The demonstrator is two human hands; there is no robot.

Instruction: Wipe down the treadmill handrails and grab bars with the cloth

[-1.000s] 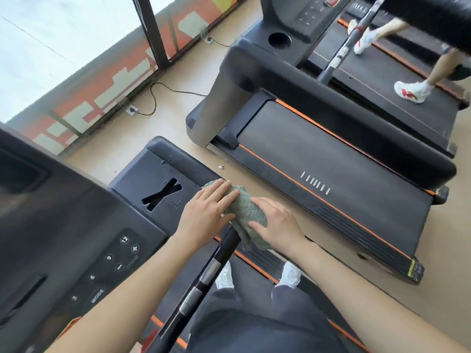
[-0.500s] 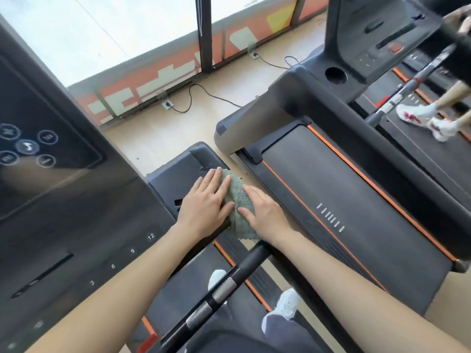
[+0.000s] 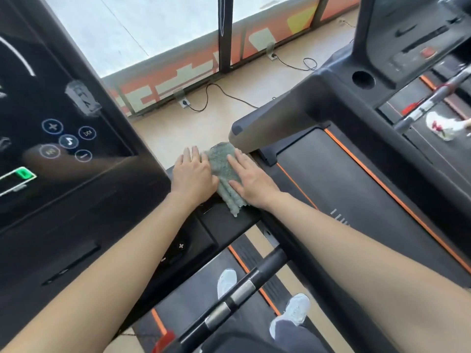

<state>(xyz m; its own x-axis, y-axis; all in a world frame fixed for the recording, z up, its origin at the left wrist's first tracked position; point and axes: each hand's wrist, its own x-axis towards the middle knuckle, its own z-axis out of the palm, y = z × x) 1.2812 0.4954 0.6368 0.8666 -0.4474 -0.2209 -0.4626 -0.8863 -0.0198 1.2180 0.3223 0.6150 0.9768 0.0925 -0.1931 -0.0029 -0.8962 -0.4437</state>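
A grey-green cloth (image 3: 222,167) lies on the black right side panel (image 3: 224,222) of my treadmill's console, near its far end. My right hand (image 3: 251,180) presses flat on the cloth's right half with straight fingers. My left hand (image 3: 193,175) lies flat beside it, its thumb edge touching the cloth's left side. A black grab bar (image 3: 230,299) with silver sensor bands runs from under the panel toward me.
The console screen (image 3: 51,128) with lit icons fills the left. A second treadmill (image 3: 356,189) with orange stripes stands close on the right, and another person's shoe (image 3: 441,124) shows on a third. Cables (image 3: 224,98) and floor sockets lie by the window. My own shoes (image 3: 295,312) stand on the belt.
Both hands have slid the cloth forward along the side panel, away from the grab bar. My view has tilted up, showing more of the console screen.
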